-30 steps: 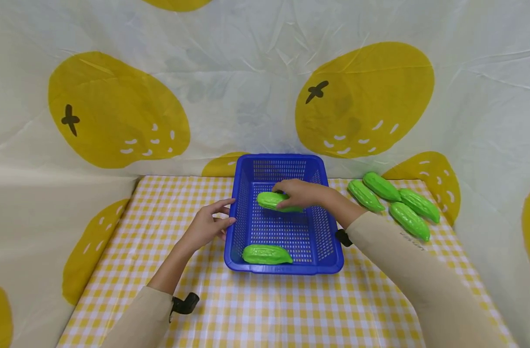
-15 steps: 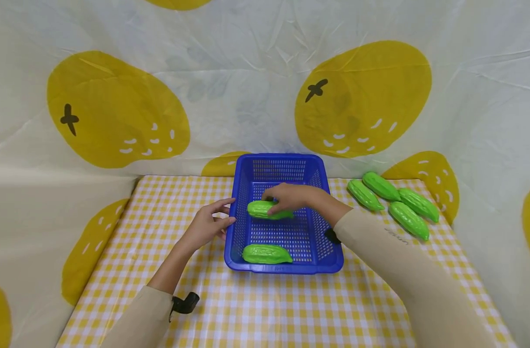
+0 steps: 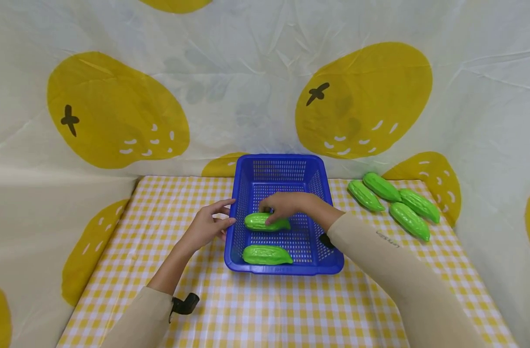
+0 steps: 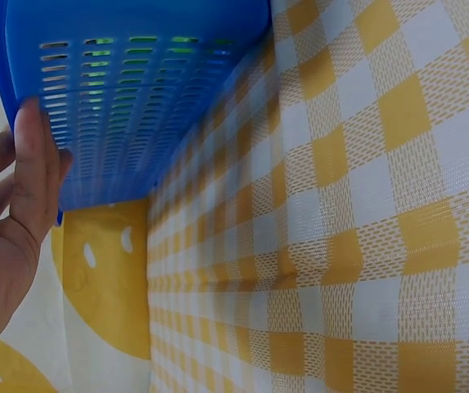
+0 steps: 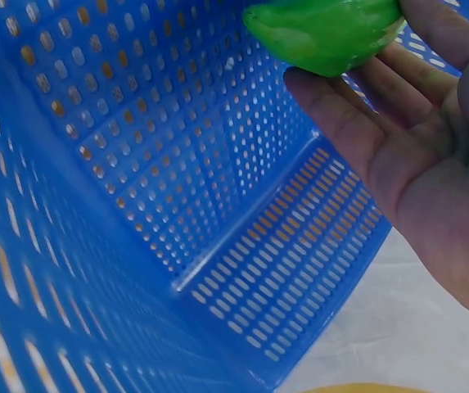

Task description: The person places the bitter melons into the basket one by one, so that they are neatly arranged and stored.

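Observation:
My right hand is inside the blue plastic basket, gripping a bright green bitter melon between thumb and fingers. In the right wrist view the tip of this bitter melon sticks out past the fingers. A second bitter melon lies along the basket's near side, parallel to the held one with a small gap between them. My left hand touches the basket's left rim with extended fingers. Up close, the left wrist view shows its fingertips against the slotted outer wall.
Several more bitter melons lie in a group on the table's far right. A yellow-checked cloth covers the table. A fabric backdrop with large yellow fruit prints hangs behind the basket.
My right hand has brought its bitter melon nearer and slightly left, toward the one at the basket's near side. The left hand and the basket have stayed in place.

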`<state>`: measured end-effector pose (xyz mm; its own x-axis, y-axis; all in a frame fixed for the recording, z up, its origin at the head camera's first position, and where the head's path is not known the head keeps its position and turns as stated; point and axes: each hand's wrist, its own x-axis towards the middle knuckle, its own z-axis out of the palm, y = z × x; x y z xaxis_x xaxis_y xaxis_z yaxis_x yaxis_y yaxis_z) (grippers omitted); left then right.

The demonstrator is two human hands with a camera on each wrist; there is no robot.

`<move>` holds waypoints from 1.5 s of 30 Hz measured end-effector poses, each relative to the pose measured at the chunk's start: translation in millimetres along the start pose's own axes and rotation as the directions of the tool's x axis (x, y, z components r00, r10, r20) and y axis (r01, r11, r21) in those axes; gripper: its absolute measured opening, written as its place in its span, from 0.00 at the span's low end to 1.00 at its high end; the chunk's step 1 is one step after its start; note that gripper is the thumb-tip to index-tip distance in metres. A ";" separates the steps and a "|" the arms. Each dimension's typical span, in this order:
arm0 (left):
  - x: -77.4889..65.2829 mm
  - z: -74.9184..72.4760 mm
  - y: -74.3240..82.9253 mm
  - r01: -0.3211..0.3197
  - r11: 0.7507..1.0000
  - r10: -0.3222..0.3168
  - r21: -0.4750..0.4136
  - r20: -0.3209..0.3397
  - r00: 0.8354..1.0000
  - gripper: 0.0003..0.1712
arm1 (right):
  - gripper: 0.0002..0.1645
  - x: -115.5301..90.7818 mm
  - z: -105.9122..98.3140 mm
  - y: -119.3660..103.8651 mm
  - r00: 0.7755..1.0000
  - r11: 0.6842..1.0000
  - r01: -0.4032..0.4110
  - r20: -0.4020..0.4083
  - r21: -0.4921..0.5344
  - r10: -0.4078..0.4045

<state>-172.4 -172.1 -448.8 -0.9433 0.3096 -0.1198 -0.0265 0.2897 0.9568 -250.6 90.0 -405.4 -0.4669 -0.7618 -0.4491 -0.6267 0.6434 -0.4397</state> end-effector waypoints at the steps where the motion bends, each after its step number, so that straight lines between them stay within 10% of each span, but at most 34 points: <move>1: 0.1 0.1 -0.2 -0.002 1.000 0.002 0.000 0.000 1.000 0.33 | 0.24 0.3 1.0 -0.2 1.000 1.000 0.002 0.010 -0.003 -0.002; 45: 0.5 0.4 -1.3 0.002 1.000 -0.002 0.002 0.004 1.000 0.33 | 0.29 8.7 25.6 -3.4 0.992 1.000 0.006 0.124 0.031 -0.009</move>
<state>-172.7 -172.0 -450.3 -0.9419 0.3126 -0.1231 -0.0281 0.2919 0.9560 -236.6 83.1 -427.7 -0.3799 -0.7525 -0.5380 -0.6100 0.6410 -0.4658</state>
